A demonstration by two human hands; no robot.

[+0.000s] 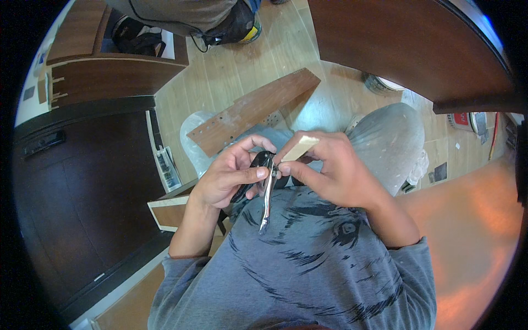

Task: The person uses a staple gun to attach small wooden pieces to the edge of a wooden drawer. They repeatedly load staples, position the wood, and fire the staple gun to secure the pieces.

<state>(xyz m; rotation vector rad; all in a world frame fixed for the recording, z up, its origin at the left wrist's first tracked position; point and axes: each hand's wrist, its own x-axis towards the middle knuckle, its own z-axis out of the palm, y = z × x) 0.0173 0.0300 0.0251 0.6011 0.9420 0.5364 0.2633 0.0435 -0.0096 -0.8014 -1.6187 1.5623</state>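
Note:
In front of my shirt, my left hand (230, 173) is closed around a hand tool with a black body (262, 160) and a long shiny metal lever (267, 204). Its exact kind cannot be made out. My left thumb presses on the metal part. My right hand (330, 168) meets the tool from the other side, fingertips touching it near its top. A pale beige flat strip (300, 149) is pinched in that right hand and sticks up past the fingers. What lies between the fingertips is hidden.
A brown board (256, 110) with holes lies beyond my knees. Dark cabinets stand left (88, 203) and far right (407, 44). Buckets (379, 85) and a red-and-white can (465, 120) are on the right. Another person's clothed leg (187, 16) shows at the top.

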